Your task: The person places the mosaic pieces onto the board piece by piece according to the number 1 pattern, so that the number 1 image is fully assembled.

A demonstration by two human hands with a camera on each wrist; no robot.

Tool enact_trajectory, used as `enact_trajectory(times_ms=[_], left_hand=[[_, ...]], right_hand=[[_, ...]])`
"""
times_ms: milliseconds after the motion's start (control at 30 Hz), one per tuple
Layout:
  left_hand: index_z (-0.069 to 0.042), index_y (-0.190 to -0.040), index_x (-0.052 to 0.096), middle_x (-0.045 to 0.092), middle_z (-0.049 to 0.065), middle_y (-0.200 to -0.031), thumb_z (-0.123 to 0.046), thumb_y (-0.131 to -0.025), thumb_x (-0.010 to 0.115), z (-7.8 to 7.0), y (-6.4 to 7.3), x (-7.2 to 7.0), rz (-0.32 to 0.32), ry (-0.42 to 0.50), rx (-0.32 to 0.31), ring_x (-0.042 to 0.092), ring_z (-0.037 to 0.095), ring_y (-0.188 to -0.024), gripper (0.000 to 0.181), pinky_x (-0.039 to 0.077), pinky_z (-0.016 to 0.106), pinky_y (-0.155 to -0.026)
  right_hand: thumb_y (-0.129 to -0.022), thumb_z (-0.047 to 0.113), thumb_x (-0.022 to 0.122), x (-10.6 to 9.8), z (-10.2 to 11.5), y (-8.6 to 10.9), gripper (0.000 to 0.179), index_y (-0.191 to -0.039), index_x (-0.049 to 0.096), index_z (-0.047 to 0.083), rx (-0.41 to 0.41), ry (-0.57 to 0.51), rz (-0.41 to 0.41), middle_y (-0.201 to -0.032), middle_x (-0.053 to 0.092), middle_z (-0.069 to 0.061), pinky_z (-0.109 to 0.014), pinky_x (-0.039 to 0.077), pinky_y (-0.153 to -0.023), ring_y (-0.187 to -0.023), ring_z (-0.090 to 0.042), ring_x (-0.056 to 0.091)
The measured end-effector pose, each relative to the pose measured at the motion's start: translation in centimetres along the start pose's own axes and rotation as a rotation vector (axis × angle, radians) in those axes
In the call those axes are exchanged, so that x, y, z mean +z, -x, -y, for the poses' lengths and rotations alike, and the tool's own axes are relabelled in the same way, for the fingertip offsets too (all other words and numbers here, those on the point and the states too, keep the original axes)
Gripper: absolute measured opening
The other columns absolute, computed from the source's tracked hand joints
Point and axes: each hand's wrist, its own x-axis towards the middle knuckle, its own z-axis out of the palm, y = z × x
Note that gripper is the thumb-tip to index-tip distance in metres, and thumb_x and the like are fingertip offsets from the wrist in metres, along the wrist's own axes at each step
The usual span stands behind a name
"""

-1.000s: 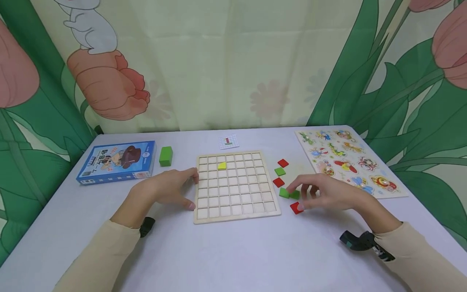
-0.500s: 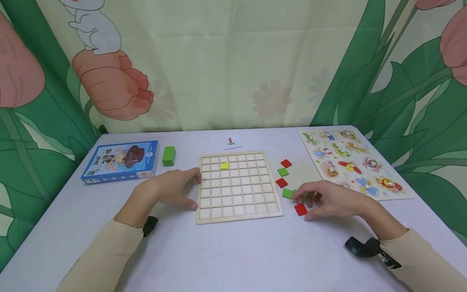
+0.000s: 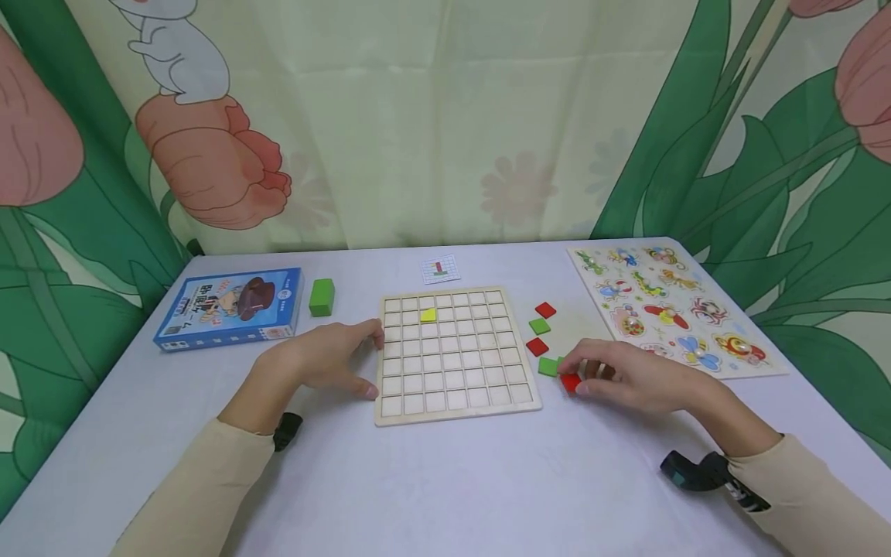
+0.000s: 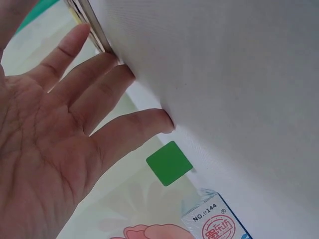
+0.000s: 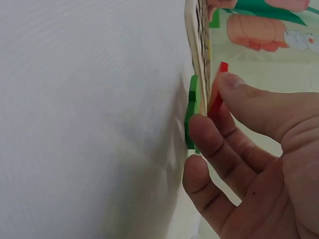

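Just off the right edge of the pale wooden grid board [image 3: 451, 362], our right hand [image 3: 633, 375], the nearer one, pinches a red square tile [image 3: 570, 383].

The gridded board [image 3: 448, 362] looks wooden, the table covering [image 3: 445, 495] matt cloth.

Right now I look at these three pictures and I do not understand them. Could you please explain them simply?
There is no robot: a person works bare-handed. The wide picture is taken from the head, the close ones from each wrist. On the white table lies a wooden grid board with one yellow tile. The left hand touches the board's left edge; the right hand pinches a red tile. Beside the board are loose red and green tiles; farther out are a blue box, green block, small card and animal picture board.
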Motion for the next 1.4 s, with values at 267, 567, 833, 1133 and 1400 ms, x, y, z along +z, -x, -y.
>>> enact_trajectory(times_ms=[267, 567, 833, 1133, 1400], left_hand=[[-0.028, -0.121, 0.051, 0.059, 0.007, -0.121, -0.052, -0.074, 0.090, 0.1, -0.1, 0.2, -0.003, 0.001, -0.001, 0.055, 0.024, -0.099, 0.066, 0.046, 0.042, -0.088], [-0.027, -0.122, 0.051, 0.059, 0.007, -0.124, -0.053, -0.074, 0.089, 0.1, 0.0, 0.0, -0.002, 0.001, -0.008, 0.054, 0.025, -0.101, 0.067, 0.047, 0.044, -0.090], [-0.028, -0.123, 0.052, 0.059, 0.007, -0.126, -0.053, -0.074, 0.089, 0.1, 0.1, -0.1, -0.002, 0.003, -0.004, 0.055, 0.025, -0.102, 0.066, 0.047, 0.044, -0.091], [-0.028, -0.122, 0.051, 0.058, 0.007, -0.126, -0.052, -0.074, 0.090, 0.0, 0.3, 0.0, -0.003, 0.019, -0.027, 0.055, 0.025, -0.103, 0.067, 0.046, 0.044, -0.091], [-0.027, -0.121, 0.052, 0.059, 0.007, -0.126, -0.051, -0.074, 0.090, 0.0, -0.1, 0.1, -0.012, 0.014, 0.000, 0.055, 0.025, -0.102, 0.065, 0.046, 0.044, -0.092]], right_hand=[[-0.105, 0.017, 0.060, -0.6, 0.5, -0.3, 0.028, -0.133, 0.059, 0.022, 0.001, -0.069, -0.026, -0.119, 0.065, 0.009, -0.028, 0.051, -0.082, -0.099, -0.011, 0.061], [-0.104, 0.012, 0.061, -0.5, 0.8, -1.9, 0.029, -0.132, 0.064, 0.014, -0.053, -0.179, -0.104, -0.126, 0.063, 0.000, -0.028, 0.054, -0.081, -0.103, -0.014, 0.061], [-0.102, 0.008, 0.062, -0.7, 0.8, -3.5, 0.029, -0.132, 0.063, 0.009, -0.107, -0.200, -0.179, -0.123, 0.065, -0.008, -0.027, 0.054, -0.084, -0.105, -0.015, 0.060], [-0.103, 0.007, 0.061, -1.2, 1.7, -6.0, 0.032, -0.135, 0.062, 0.011, -0.130, -0.308, -0.126, -0.127, 0.060, -0.015, -0.031, 0.056, -0.084, -0.103, -0.030, 0.065], [-0.102, 0.005, 0.062, -1.2, 1.7, -8.1, 0.033, -0.135, 0.062, 0.010, -0.189, -0.292, -0.167, -0.120, 0.064, -0.021, -0.033, 0.055, -0.075, -0.095, -0.034, 0.064]])
